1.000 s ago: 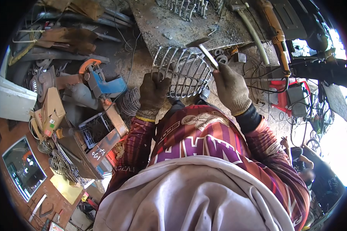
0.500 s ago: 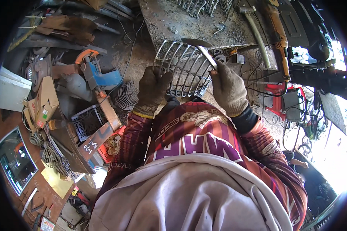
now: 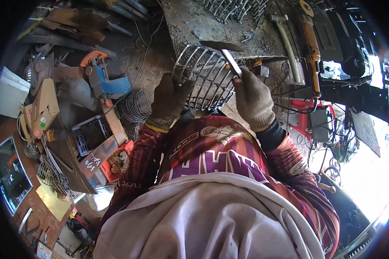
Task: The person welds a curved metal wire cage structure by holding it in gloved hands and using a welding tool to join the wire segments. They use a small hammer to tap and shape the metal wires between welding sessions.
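Note:
Both my hands wear brown knit work gloves. A curved grille of welded metal rods [image 3: 203, 82], shaped like a shallow basket, is held up in front of my body. My left hand [image 3: 169, 101] is closed on its left side; the fingertips are partly hidden. In my right hand [image 3: 254, 101] is a chipping hammer, gripped by its flat pale metal handle [image 3: 232, 62]. Its dark pointed head [image 3: 216, 45] lies over the grille's far edge, and I cannot tell whether the two touch.
Beyond the grille stands a littered metal workbench [image 3: 181, 19] carrying bent rods. A wooden-handled hammer [image 3: 288, 49] and an orange angle grinder [image 3: 312, 52] lie at its right. Wire rings [image 3: 136, 108] and a blue-and-orange machine [image 3: 112, 84] stand at left. Cables trail at right.
My right hand and the chipping hammer have shifted slightly, with the handle now tilted a little differently. The head view has turned slightly. Both grips stay the same.

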